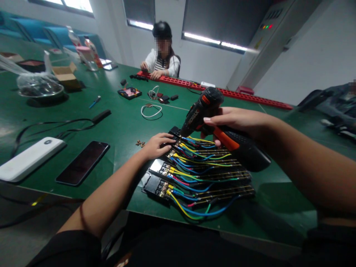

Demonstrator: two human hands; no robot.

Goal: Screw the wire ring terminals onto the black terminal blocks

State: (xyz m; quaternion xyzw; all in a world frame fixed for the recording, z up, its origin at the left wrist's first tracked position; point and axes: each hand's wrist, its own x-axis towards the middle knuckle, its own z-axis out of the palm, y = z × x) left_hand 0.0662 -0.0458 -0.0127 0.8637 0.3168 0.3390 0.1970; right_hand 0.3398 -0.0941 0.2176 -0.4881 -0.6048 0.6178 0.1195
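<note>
My right hand point(219, 120) is wrapped round the handle of a black and orange cordless screwdriver point(204, 105). The tool points down to the left, its tip over the far end of a row of black terminal blocks point(157, 185). Fingers stretched out, my left hand point(158, 145) lies flat on the blocks beside that tip. Yellow, blue, green and red wires point(191, 187) run from the blocks' brass screws to the right, across dark strips. Several small brass screws point(140, 143) lie just left of my left hand. The tool's very tip is hard to make out.
A dark phone point(83, 163) and a white power bank point(30, 159) lie at the left. Farther back are a bagged metal bowl point(41, 87), a cardboard box point(66, 76) and a white cable loop point(151, 110). Across the table point(125, 126), a person point(162, 55) sits behind a red slotted rail point(228, 92).
</note>
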